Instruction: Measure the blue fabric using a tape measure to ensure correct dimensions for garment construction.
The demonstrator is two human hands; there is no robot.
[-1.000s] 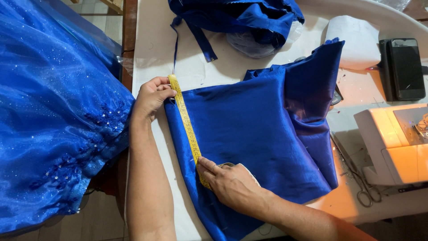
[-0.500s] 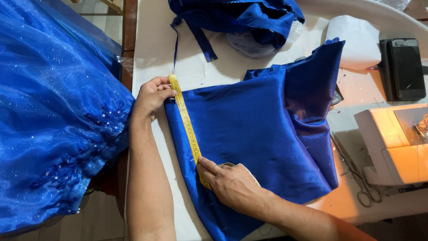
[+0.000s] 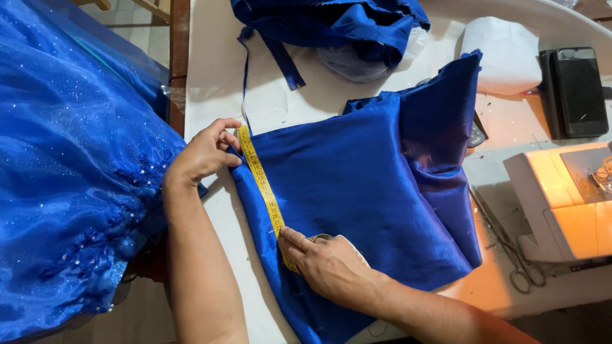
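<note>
A big sparkly blue tulle gown [image 3: 70,185] is spilling down the left side, off the white table [image 3: 217,57]. On the table, folded royal-blue satin fabric [image 3: 363,191] is lying flat w/ a yellow tape measure [image 3: 261,188] running along its left edge. The left hand [image 3: 204,153] is pinching the tape's top end at the fabric's upper corner. The right hand [image 3: 328,264] is pressing the tape's lower part onto the satin, fingers curled (the rest of the tape is probably bunched under the palm). A white sewing machine [image 3: 564,197] is sitting at right, a dark phone [image 3: 577,89] beyond it, and scissors [image 3: 516,267] are lying in front.
</note>
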